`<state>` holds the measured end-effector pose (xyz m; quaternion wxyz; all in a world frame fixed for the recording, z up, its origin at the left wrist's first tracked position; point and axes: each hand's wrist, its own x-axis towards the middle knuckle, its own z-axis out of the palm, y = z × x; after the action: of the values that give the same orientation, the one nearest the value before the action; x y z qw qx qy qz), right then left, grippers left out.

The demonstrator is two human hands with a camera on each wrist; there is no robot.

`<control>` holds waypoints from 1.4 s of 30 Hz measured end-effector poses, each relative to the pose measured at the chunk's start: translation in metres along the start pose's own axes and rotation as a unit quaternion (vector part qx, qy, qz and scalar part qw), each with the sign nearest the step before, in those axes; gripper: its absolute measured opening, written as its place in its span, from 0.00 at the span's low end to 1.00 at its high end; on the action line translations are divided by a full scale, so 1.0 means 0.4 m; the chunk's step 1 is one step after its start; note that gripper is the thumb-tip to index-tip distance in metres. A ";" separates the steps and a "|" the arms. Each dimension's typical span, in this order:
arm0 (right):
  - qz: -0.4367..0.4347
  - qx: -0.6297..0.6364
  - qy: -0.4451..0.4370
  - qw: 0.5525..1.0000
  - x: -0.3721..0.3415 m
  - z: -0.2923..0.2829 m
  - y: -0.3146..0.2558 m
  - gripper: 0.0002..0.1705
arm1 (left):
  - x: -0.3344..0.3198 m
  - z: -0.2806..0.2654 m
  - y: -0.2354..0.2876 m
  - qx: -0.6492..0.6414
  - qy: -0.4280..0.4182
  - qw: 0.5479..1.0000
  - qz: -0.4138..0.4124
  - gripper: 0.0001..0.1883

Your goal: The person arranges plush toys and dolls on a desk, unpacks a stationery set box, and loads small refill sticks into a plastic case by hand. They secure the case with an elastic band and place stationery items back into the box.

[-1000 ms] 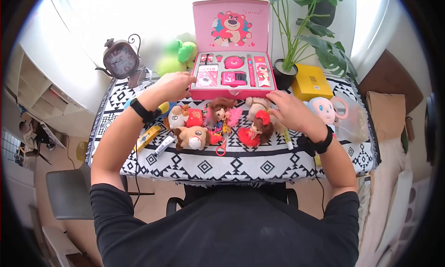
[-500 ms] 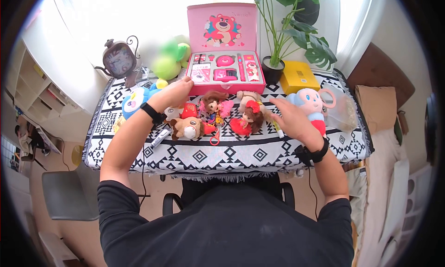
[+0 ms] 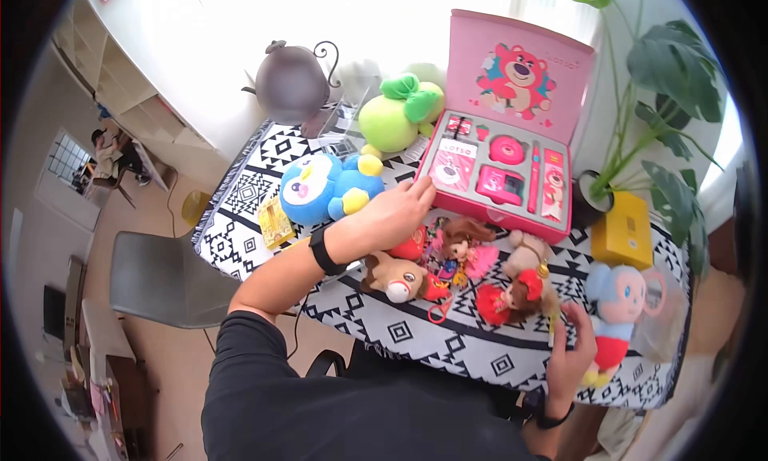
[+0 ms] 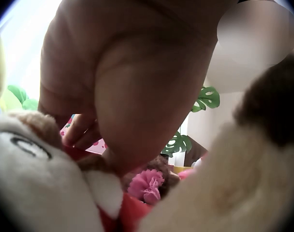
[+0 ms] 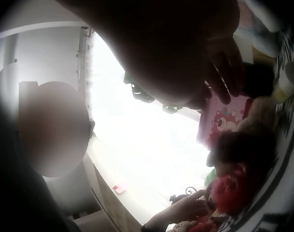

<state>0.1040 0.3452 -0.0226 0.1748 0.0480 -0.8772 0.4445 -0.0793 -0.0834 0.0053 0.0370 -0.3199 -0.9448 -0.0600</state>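
Just beyond your L hand (image 3: 394, 219), the pink box (image 3: 546, 231) sits w/ its lid (image 3: 518, 73) up. That hand's fingers are loosely bent, w/ nothing seen in grip; can't tell if they touch the box. The penguin (image 3: 320, 191) is left of it, the horse (image 3: 398, 279) just nearer you, the pink doll (image 3: 466, 251) to its right. Your R hand (image 3: 573, 351) is part-open, holding nothing visible, near the tube (image 5: 287, 83), btwn the red doll (image 3: 504, 303) & blue-and-red plush (image 3: 614, 301).

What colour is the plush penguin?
Blue, with a white face and yellow feet; the plush penguin shows best in the head view.
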 end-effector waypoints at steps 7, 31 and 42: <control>-0.003 0.027 -0.033 0.999 0.041 0.047 -0.063 0.20 | -0.009 -0.003 0.008 -0.024 0.007 0.999 -0.025 0.41; -0.109 -0.046 0.026 0.993 -0.126 0.033 -0.091 0.28 | 0.503 -0.010 0.066 0.040 -0.095 0.993 0.048 0.33; -0.151 -0.043 0.029 0.987 -0.080 0.002 -0.102 0.28 | 0.508 0.008 0.096 0.052 -0.072 0.996 0.005 0.24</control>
<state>0.1432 0.3180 -0.0031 0.2674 0.1588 -0.8729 0.3759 -0.2169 0.0693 0.0278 -0.0145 -0.3256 -0.9453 0.0124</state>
